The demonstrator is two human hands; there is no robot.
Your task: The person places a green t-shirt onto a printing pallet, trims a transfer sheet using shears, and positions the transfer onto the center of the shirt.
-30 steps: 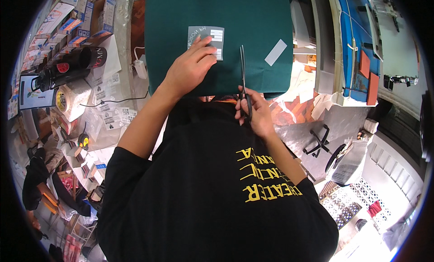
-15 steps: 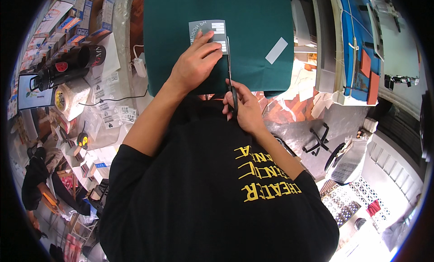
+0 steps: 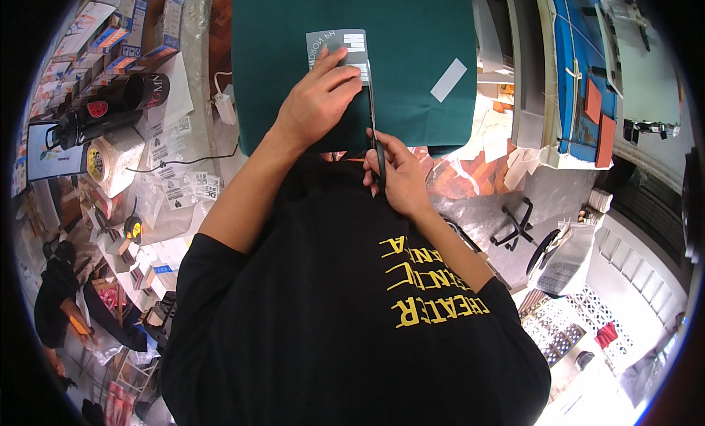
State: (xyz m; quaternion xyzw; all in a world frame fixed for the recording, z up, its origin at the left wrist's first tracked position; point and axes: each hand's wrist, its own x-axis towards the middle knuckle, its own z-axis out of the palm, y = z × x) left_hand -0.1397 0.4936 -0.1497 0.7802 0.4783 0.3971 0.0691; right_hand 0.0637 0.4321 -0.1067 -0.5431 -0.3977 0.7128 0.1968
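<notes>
My left hand (image 3: pixel 321 106) grips a small translucent grey sheet (image 3: pixel 356 57) printed with white lettering and white bars, its fingers over the lower part. In my right hand (image 3: pixel 402 175) is a pair of scissors (image 3: pixel 373 112), fingers wrapped round the dark handle. The blades point away from me along the sheet's right edge, close against it; whether they are parted I cannot tell. Both hands are at the near side of a dark green table (image 3: pixel 411 22). A narrow pale strip (image 3: pixel 448 81) lies apart on the table's right side.
Left of the table are a white plug adapter (image 3: pixel 225 109) with a cable, a black bottle (image 3: pixel 110 106), a tape roll (image 3: pixel 99 161) and several boxes (image 3: pixel 161 26). Blue panels (image 3: pixel 580 66) stand on the right. Another person's arm (image 3: pixel 73 312) shows at lower left.
The whole view has shifted very slightly. Both hands, the sheet and the scissors keep nearly the same places relative to one another.
</notes>
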